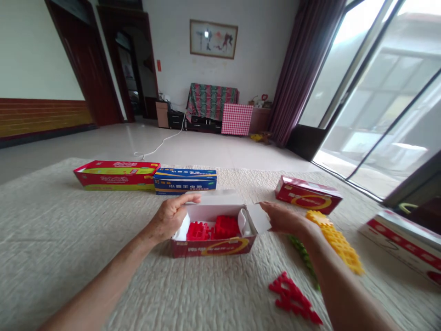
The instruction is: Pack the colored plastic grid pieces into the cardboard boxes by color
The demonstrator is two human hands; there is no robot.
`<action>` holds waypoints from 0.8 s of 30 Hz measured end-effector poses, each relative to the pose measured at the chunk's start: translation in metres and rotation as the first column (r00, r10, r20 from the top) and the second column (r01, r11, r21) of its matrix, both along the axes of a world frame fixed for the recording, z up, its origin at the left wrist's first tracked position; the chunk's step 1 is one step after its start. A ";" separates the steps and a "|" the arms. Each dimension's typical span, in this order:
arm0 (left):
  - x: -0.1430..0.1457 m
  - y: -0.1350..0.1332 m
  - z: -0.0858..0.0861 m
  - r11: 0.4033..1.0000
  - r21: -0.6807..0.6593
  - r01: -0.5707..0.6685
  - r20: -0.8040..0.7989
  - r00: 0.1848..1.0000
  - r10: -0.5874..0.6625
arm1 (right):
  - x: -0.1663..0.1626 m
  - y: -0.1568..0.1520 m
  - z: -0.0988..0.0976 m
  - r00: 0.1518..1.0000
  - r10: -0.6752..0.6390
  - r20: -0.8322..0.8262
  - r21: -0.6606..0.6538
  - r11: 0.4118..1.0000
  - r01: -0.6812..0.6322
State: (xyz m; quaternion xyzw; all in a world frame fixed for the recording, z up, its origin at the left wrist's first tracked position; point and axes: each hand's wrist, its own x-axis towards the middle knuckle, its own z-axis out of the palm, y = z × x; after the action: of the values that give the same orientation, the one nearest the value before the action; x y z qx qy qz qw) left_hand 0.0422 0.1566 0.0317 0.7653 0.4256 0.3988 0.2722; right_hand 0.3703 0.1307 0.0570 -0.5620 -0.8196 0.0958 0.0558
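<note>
In the middle of the carpet stands an open dark red cardboard box [213, 247], its white lid flap [217, 197] raised at the back. Inside lie red plastic interlocking pieces [226, 227] between white paper-like wads at both ends. My left hand [171, 216] is curled at the box's left end, index finger stretched along the back corner. At the right, my right hand [284, 218] has its fingers at the white end flap [259, 218], fingertips partly hidden behind it. Below my right hand lie a loose red piece [292, 296], green pieces [305, 257] and yellow pieces [339, 241].
A red and green box [117, 177] and a blue box [186, 181] stand behind, touching. Farther right are another dark red box [308, 195] and a white and red box [406, 243]. A white cable [161, 145] runs over the tiled floor. Sliding glass doors are at right.
</note>
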 end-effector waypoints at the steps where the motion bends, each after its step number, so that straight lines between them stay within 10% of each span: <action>1: 0.000 0.000 0.000 1.000 -0.007 0.000 -0.003 1.000 0.000 | -0.002 0.001 -0.002 1.000 0.024 0.003 -0.017 1.000 -0.024; 9: -0.001 0.002 -0.002 0.999 0.041 0.018 0.007 1.000 -0.019 | -0.010 0.003 -0.007 0.995 0.051 0.091 -0.006 0.999 -0.050; 17: 0.001 0.000 0.002 0.997 0.061 0.044 0.029 0.999 -0.046 | 0.010 -0.006 0.027 0.970 -0.200 0.137 0.208 0.963 0.169; 24: 0.002 0.000 0.002 0.994 0.095 0.051 0.052 0.997 -0.056 | -0.048 -0.035 0.064 0.980 0.144 -0.136 0.317 0.944 -0.095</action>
State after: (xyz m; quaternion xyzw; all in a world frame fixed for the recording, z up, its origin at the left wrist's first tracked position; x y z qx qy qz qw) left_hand 0.0444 0.1569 0.0332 0.7770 0.3783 0.4318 0.2582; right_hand 0.3225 0.0959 0.1212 -0.4863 -0.8501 0.0134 0.2015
